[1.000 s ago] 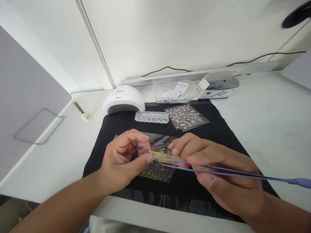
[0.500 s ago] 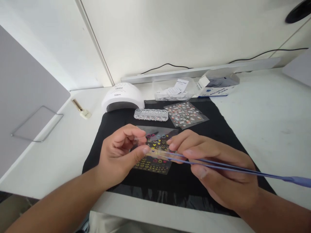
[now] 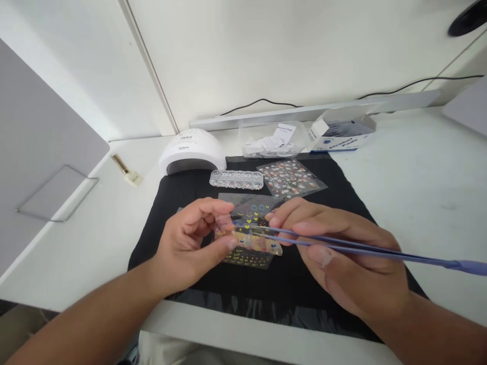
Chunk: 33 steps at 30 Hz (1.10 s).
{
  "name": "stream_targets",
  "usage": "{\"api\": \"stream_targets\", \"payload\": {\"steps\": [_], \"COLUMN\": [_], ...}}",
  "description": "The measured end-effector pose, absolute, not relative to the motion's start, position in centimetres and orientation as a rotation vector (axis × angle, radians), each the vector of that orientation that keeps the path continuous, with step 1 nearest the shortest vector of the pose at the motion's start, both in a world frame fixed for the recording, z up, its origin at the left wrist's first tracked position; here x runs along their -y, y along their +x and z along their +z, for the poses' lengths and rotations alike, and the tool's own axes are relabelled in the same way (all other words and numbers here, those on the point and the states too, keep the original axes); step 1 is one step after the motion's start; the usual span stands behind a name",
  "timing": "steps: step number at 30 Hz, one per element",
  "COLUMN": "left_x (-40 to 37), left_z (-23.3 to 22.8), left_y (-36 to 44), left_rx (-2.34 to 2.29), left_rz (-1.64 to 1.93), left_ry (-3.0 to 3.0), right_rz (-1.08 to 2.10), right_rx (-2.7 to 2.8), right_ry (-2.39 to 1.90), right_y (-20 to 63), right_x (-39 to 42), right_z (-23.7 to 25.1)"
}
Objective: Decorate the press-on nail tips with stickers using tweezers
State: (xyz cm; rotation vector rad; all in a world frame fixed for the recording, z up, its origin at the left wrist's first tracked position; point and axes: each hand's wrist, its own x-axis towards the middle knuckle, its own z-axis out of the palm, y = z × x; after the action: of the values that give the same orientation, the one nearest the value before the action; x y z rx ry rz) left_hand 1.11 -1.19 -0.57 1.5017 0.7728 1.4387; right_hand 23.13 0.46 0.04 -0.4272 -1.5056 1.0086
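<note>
My left hand (image 3: 192, 243) pinches a small clear strip of nail stickers (image 3: 262, 246) just above the black mat (image 3: 342, 192). My right hand (image 3: 346, 253) grips long blue tweezers (image 3: 380, 249); their tips meet the strip near its middle. Under both hands lies a clear sticker sheet with small coloured hearts (image 3: 254, 208), flat on the mat and partly hidden by my fingers.
Behind the hands lie a second sticker sheet (image 3: 291, 178) and a clear box of rhinestones (image 3: 236, 179). A white nail lamp (image 3: 192, 151), a gold-capped bottle (image 3: 127, 170), a clear bag of packets (image 3: 272, 142) and a white carton (image 3: 342, 133) sit further back. A grey panel (image 3: 38, 147) stands at left.
The small strip has tilted and come down a little in my left hand. The tweezers' tips have risen and slid left along it. The view shifted slightly.
</note>
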Motion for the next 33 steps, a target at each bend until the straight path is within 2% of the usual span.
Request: {"api": "stream_targets", "payload": {"steps": [33], "left_x": [-0.1], "left_z": [-0.6], "left_y": [0.8], "left_rx": [-0.772], "left_rz": [1.514], "left_ry": [1.457], "right_rz": [0.978], "right_rx": [1.592], "right_ry": [-0.408], "right_y": [23.7], "right_x": [-1.2], "right_z": [-0.1]}}
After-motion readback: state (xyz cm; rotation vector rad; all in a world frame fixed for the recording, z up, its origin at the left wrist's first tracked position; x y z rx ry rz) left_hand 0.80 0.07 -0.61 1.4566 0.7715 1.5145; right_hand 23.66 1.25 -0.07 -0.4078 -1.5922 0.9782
